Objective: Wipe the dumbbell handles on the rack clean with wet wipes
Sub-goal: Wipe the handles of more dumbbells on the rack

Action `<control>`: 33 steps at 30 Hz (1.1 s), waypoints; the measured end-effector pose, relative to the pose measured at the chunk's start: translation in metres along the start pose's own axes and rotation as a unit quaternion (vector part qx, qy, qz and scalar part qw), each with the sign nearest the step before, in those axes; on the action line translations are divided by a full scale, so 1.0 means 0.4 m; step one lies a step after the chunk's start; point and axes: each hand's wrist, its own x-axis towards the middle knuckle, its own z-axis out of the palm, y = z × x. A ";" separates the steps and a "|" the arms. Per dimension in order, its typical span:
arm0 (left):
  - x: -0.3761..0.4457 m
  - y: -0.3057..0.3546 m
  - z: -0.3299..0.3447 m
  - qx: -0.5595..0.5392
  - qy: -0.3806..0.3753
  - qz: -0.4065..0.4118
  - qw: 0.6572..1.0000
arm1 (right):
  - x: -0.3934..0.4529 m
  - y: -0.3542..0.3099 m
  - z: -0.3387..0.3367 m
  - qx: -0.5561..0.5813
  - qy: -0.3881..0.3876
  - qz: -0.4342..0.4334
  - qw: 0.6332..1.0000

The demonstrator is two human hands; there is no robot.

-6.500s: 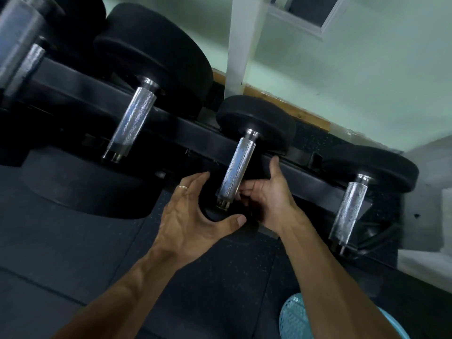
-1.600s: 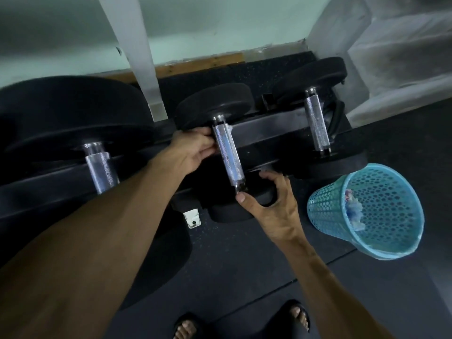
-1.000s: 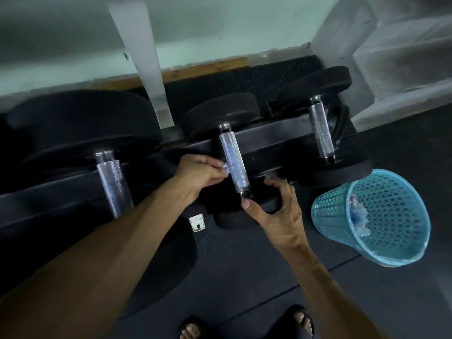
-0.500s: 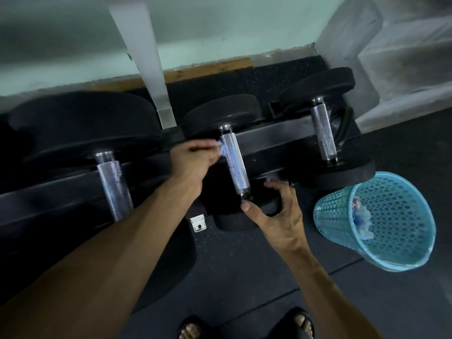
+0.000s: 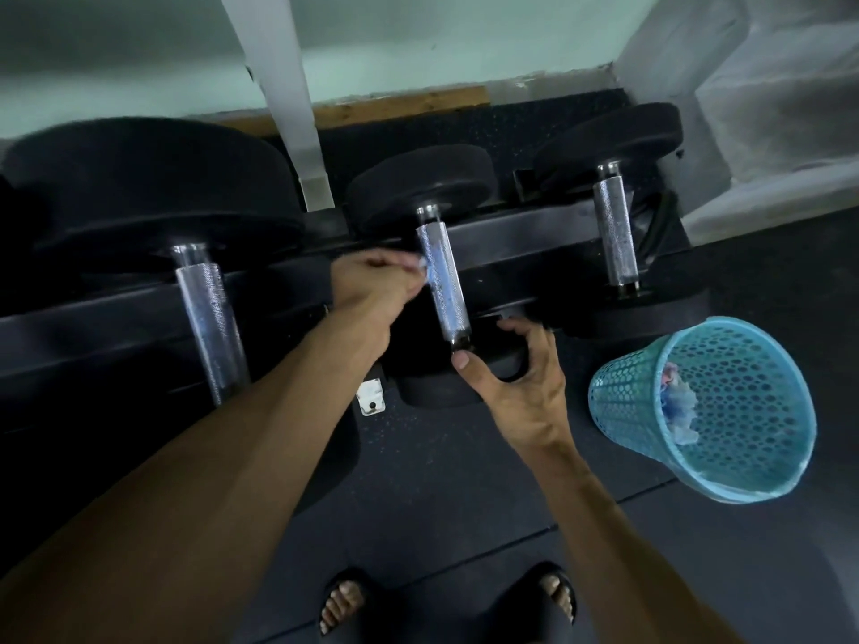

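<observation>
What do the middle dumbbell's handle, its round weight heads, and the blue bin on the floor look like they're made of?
The handle looks like chromed steel: bright, reflective, with a fine knurled texture. The weight heads look like matte black rubber or a rubber coating; no shine, so what is underneath cannot be told. The bin looks like moulded plastic: uniform light blue, thin walls with regular round holes.

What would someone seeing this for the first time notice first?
Probably the left hand pinching a small wipe against the shiny middle dumbbell handle on the black rack, while the right hand grips that dumbbell's near weight. Next, the bright blue basket on the floor at right, crumpled wipes inside.
</observation>
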 end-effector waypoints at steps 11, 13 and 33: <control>-0.056 -0.055 -0.014 0.119 -0.008 -0.006 0.993 | 0.001 -0.003 0.000 -0.004 0.004 -0.007 1.000; -0.071 -0.080 -0.019 0.231 -0.032 0.012 0.972 | -0.001 -0.005 0.000 -0.002 0.000 -0.004 1.000; -0.044 -0.053 0.008 0.109 0.030 0.100 0.989 | 0.003 0.002 0.003 0.007 0.005 -0.026 1.000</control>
